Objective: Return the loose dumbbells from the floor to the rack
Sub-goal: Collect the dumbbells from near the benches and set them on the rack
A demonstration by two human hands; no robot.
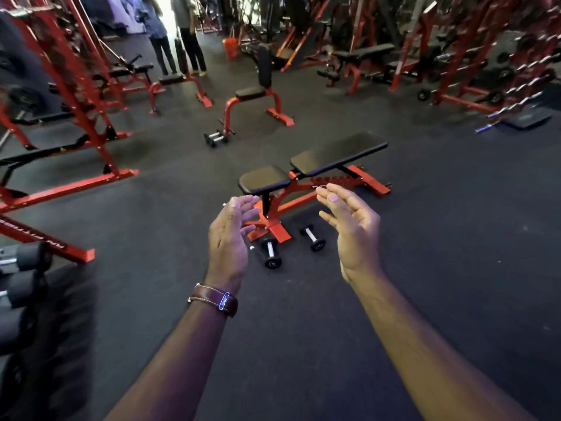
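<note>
Head view, wide-angle, looking fwd and down over a gym floor. Both forearms reach out in front; left hand (227, 235) and right hand (352, 226) are raised palms facing each other, fingers straight to loosely spread, nothing held in either. A brown strap (214, 299) sits on the left wrist.

Task objects: two small dumbbells lie on the dark rubber floor (425, 238) just beyond the hands, at the foot of the adjustable bench (312, 165). Near dumbbell (270, 253) lies just beside the bench's red base plate; second dumbbell (312, 237) lies to its right, apart from it. A further pair of dumbbells (216, 138) rests on the floor farther off, by the foot of the upright seat (258, 89).

Rack: dark rounded weight ends on what looks like the dumbbell rack (24, 278) show at the left edge, blurred; how full it is cannot be told.

Background: two persons (174, 34) stand at the far end, w/ red frames and benches around.

Progress (judgement): at least four dumbbells are still on the floor, none in hand, so the bulk of the work visible here remains. Next step likely a bend to the near two.
</note>
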